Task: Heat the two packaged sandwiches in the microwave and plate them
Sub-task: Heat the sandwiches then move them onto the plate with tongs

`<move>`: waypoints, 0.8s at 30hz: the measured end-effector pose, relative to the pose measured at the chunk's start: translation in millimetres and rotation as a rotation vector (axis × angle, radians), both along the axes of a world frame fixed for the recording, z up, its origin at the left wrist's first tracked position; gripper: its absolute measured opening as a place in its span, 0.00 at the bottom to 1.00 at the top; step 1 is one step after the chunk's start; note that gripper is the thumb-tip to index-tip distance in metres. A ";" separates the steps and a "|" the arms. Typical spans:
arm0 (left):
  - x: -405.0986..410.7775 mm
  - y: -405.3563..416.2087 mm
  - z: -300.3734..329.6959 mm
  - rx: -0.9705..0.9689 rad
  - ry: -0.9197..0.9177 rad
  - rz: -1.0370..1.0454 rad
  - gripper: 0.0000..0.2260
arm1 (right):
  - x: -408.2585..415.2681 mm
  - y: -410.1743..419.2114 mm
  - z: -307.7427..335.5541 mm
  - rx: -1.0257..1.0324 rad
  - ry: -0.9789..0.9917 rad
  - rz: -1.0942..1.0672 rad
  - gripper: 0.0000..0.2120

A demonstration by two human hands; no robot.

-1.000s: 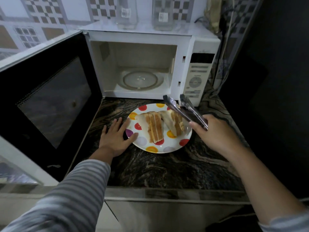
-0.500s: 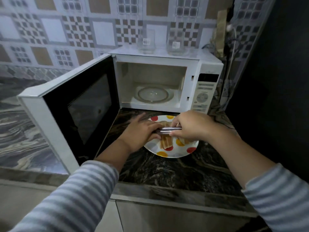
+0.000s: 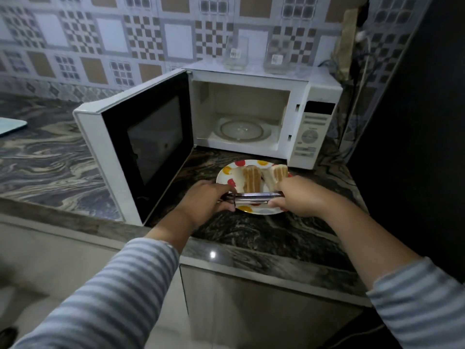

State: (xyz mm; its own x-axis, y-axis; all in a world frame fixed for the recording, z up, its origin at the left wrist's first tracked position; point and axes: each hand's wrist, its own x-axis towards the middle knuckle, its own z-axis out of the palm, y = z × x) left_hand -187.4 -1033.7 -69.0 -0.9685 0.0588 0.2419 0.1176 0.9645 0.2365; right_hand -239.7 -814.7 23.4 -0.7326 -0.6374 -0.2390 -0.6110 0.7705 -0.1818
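Observation:
Two toasted sandwiches, one on the left (image 3: 247, 176) and one on the right (image 3: 275, 176), lie side by side on a white plate with coloured dots (image 3: 226, 172), on the dark marble counter in front of the microwave (image 3: 314, 127). The microwave's door (image 3: 141, 147) hangs open to the left, and only the glass turntable (image 3: 242, 129) is inside. Metal tongs (image 3: 254, 198) are held level just above the plate's near edge. My left hand (image 3: 206, 204) grips their left end and my right hand (image 3: 299, 196) grips their right end.
Two clear glass jars (image 3: 236, 55) stand on top of the microwave. Cables hang at the back right beside a dark tall surface (image 3: 415, 122). A pale board (image 3: 10, 125) lies on the counter at far left. The counter edge (image 3: 251, 263) runs just below my wrists.
The tongs turned from pointing away in my right hand alone to lying level between both hands. My left hand left the counter beside the plate and took their left end. My view pulled back.

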 end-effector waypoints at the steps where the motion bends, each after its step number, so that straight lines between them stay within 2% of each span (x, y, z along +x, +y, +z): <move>1: 4.9 2.5 -0.9 0.027 -0.007 0.005 0.27 | 2.8 2.3 -4.9 -0.017 0.011 0.001 0.12; 2: 10.0 5.0 -1.2 0.041 -0.002 0.003 0.27 | 5.7 4.1 -9.3 -0.030 0.017 -0.002 0.10; 9: 19.8 5.8 3.7 -0.035 0.011 0.037 0.19 | 21.2 5.4 -20.1 -0.076 0.066 -0.067 0.14; 11: 14.1 6.3 3.3 -0.043 0.034 0.081 0.20 | 21.5 -1.3 -27.8 -0.096 0.083 -0.133 0.16; 14: 4.1 7.7 -8.6 0.091 0.043 0.271 0.26 | 22.5 -20.4 -44.8 -0.204 0.097 -0.263 0.17; 16: 0.7 9.7 -22.0 0.211 -0.041 0.376 0.28 | 22.5 -36.8 -60.0 -0.289 0.114 -0.334 0.17; 19: -4.9 13.0 -40.5 0.347 -0.186 0.394 0.27 | 22.3 -63.8 -82.7 -0.352 0.161 -0.456 0.16; 22: -14.9 12.6 -50.8 0.335 -0.253 0.394 0.27 | 14.7 -85.8 -106.5 -0.407 0.175 -0.565 0.16; 24: -21.9 11.5 -54.3 0.312 -0.273 0.390 0.27 | 8.4 -93.8 -121.8 -0.366 0.214 -0.558 0.17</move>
State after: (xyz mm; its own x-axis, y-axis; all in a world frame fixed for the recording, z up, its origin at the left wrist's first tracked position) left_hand -209.3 -1022.2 -123.3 -0.9340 -0.3500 -0.0717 -0.3388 0.8038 0.4891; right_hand -231.3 -908.5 -98.4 -0.9808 -0.1646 0.1050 -0.1935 0.8917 -0.4093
